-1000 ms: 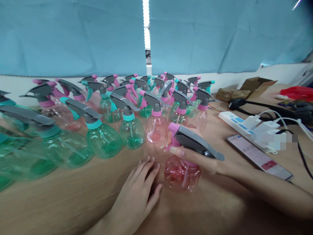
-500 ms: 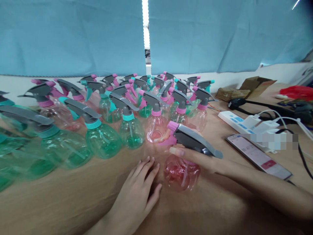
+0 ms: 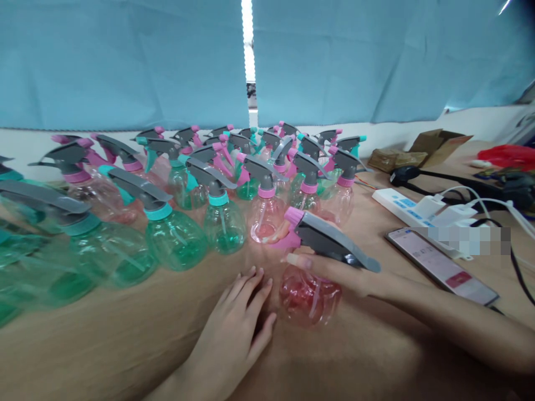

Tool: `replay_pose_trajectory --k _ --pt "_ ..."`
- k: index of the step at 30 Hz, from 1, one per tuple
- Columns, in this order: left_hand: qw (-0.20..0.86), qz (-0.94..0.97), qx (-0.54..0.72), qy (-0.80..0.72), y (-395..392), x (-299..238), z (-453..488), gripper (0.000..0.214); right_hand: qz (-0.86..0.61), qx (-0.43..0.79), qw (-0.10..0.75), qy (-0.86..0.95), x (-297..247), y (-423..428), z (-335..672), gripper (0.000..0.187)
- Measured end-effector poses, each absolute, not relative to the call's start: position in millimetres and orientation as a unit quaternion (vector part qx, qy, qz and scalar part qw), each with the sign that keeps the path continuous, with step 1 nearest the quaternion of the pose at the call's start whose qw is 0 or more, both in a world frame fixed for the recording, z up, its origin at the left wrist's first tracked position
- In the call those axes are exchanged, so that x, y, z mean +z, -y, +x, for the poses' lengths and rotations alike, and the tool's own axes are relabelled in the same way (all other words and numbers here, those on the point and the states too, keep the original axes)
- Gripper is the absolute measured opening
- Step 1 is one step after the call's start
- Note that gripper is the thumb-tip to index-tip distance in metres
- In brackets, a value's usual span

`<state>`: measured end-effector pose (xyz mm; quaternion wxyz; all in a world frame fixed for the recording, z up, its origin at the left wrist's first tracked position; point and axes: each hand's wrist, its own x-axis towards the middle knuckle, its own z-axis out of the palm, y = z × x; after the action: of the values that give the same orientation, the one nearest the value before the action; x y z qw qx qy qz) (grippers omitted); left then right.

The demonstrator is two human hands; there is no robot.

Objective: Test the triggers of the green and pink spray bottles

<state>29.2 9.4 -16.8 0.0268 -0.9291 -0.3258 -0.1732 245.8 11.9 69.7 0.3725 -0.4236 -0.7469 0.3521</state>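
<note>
A clear pink spray bottle point(image 3: 311, 295) with a grey head and pink nozzle and trigger stands upright near me on the table. My right hand point(image 3: 330, 267) is closed around its neck, thumb across the near side and fingertips showing by the trigger; the other fingers are hidden behind the head. To the left of that bottle, my left hand point(image 3: 236, 320) lies flat on the wooden table point(image 3: 125, 345), fingers stretched and holding nothing. A green spray bottle point(image 3: 225, 225) and another pink spray bottle point(image 3: 267, 214) stand just beyond my hands.
Several more green and pink spray bottles point(image 3: 175, 236) fill the left and back of the table. At right lie a phone point(image 3: 443, 267), a white power strip point(image 3: 403, 206) with cables, a black strap-like object point(image 3: 443, 178) and an open cardboard box point(image 3: 438, 147). A blue curtain point(image 3: 125, 61) hangs behind.
Almost nothing differs. My right thumb has shifted very slightly left and down on the pink bottle's neck; my left hand has stayed in place.
</note>
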Motion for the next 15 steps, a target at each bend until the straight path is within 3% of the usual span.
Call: replay_pose_trajectory --k 4,15 --pt "0.034 -0.930 -0.167 0.327 -9.7 -16.7 29.2 0.037 -0.428 0.422 0.373 0.707 68.7 -10.5 247.1 0.029" --pt "0.029 -0.932 -0.155 0.326 -8.8 -16.0 29.4 0.038 -0.438 0.450 0.373 0.684 69.8 -9.3 246.6 0.030"
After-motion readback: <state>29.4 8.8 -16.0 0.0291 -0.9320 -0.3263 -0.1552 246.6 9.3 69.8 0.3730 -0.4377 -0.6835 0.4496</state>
